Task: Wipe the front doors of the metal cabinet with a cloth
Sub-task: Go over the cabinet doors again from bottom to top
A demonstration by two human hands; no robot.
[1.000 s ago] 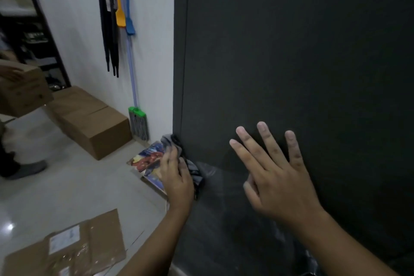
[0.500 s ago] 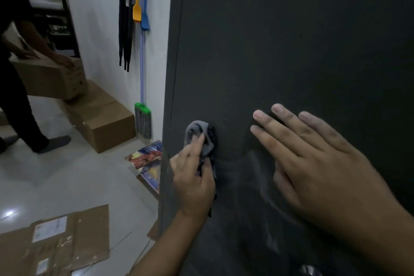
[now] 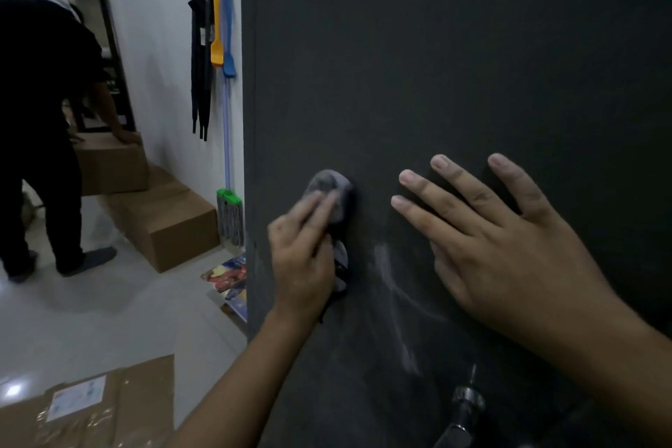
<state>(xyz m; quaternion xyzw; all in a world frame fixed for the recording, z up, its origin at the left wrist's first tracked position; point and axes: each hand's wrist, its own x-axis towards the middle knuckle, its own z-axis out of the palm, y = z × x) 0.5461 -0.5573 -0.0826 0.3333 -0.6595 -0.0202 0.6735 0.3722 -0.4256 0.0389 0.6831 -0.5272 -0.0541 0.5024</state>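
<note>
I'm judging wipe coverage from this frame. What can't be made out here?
Head view:
Cloth: blurred, mostly under the left hand, whose thumb is hidden.
Door: cut off by the top, right and bottom edges; the right hand hides part.
Handle: dim, cut off by the bottom edge.
Cardboard label: too small to read.
</note>
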